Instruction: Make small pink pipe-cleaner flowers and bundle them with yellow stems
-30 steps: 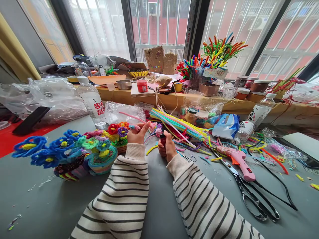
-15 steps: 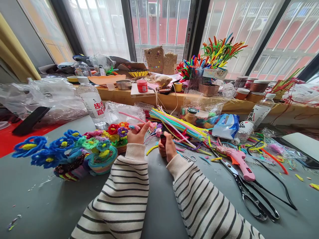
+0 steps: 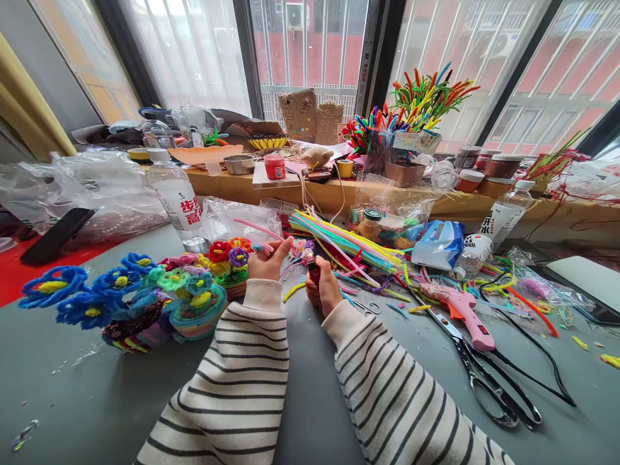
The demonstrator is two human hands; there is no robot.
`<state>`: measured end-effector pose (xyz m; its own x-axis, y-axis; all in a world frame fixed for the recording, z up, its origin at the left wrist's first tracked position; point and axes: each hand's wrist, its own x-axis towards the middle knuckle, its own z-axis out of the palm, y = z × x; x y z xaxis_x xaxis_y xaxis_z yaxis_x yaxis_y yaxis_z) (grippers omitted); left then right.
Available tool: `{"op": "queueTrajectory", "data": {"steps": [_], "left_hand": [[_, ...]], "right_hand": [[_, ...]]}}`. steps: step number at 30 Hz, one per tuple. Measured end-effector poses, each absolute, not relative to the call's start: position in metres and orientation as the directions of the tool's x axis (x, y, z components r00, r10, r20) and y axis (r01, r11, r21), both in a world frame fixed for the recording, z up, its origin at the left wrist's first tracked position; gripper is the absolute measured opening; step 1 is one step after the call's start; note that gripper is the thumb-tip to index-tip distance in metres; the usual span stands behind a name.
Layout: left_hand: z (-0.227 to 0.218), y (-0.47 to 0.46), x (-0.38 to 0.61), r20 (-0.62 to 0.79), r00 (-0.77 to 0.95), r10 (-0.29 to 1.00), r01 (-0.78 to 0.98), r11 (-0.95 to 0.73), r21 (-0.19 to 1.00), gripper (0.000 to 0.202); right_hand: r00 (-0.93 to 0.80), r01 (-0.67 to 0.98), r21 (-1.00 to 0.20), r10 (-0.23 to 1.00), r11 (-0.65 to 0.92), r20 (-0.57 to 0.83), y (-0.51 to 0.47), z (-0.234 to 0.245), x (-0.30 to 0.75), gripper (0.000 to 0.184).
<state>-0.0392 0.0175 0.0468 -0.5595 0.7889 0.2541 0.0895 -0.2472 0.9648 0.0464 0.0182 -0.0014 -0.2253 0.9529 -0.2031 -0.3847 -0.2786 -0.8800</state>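
My left hand (image 3: pixel 270 259) pinches a pink pipe cleaner (image 3: pixel 252 228), whose long end sticks out up and to the left. A small pink and blue fuzzy piece (image 3: pixel 261 248) shows beside its fingers. In my right hand (image 3: pixel 327 287) is a dark red lighter (image 3: pixel 314 272) with a black top, held upright. Its top is close to small pink and purple fuzzy flowers (image 3: pixel 306 248) just beyond. Left of my hands stand blue pipe-cleaner flowers (image 3: pixel 116 282) and a pastel pot (image 3: pixel 198 316) of green and teal flowers.
Behind my hands lies a bundle of pipe cleaners (image 3: pixel 343 242). Right of them are small scissors (image 3: pixel 368 308), a pink glue gun (image 3: pixel 467 316) with its cord, and large black-handled scissors (image 3: pixel 484 374). Water bottles (image 3: pixel 177 200) and a cluttered ledge (image 3: pixel 217 184) stand at the back.
My right hand has shifted slightly left, with the lighter a little more tilted to the left. My left hand has barely moved.
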Motion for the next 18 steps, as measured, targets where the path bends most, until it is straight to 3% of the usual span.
{"op": "queueTrajectory", "data": {"steps": [18], "left_hand": [[0.0423, 0.0205, -0.0416, 0.249, -0.54, 0.804, 0.129, -0.213, 0.968, 0.025]], "right_hand": [[-0.249, -0.387, -0.886, 0.954, -0.256, -0.167, 0.017, -0.0008, 0.0466, 0.051]]}}
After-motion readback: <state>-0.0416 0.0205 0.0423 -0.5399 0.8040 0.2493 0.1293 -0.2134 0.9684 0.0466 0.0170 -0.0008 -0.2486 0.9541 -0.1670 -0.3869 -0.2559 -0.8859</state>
